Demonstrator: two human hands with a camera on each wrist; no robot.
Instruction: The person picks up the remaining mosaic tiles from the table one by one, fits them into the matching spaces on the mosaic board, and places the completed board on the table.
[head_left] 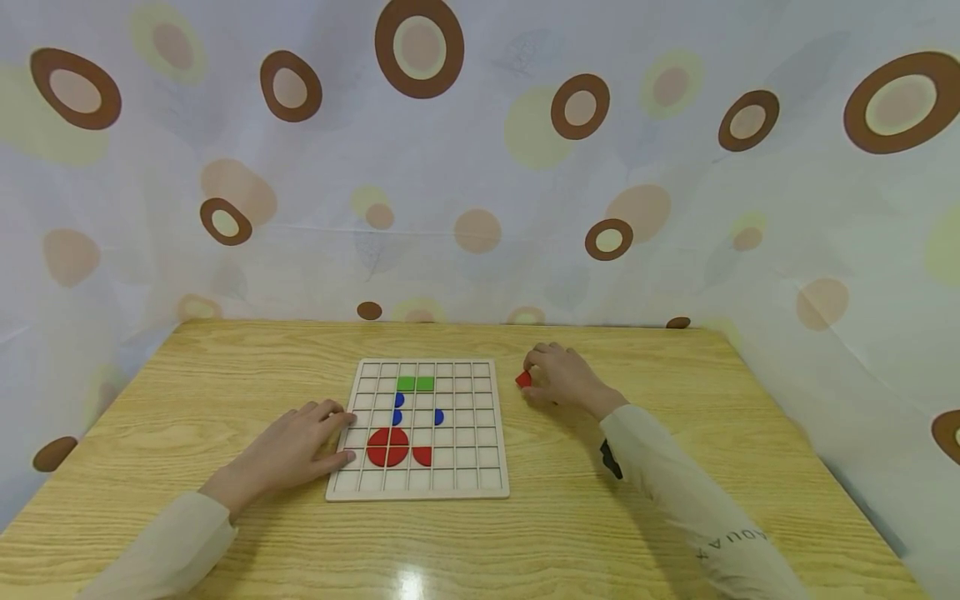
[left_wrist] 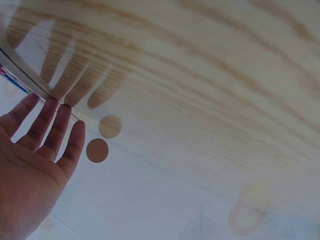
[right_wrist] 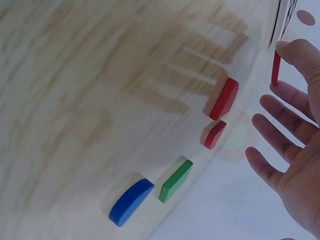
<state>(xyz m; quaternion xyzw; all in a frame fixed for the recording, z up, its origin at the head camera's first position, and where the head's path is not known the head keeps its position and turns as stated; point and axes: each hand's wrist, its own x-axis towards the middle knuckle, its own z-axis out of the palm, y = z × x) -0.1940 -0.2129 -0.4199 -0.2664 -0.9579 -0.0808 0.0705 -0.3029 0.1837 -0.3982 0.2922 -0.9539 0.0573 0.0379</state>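
Red piece [head_left: 522,380] was pinched in the right hand [head_left: 566,377], at two o'clock from the grid board [head_left: 467,479], whose nine-o'clock edge was touched by the left hand [head_left: 288,446], fingers apart

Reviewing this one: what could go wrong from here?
The red piece might slip, since the right hand pinches it just between thumb and one finger. The grid board could shift if bumped, as the left hand appears to touch only its left edge. The loose green piece and blue piece on the table could get knocked, lying near the right hand.
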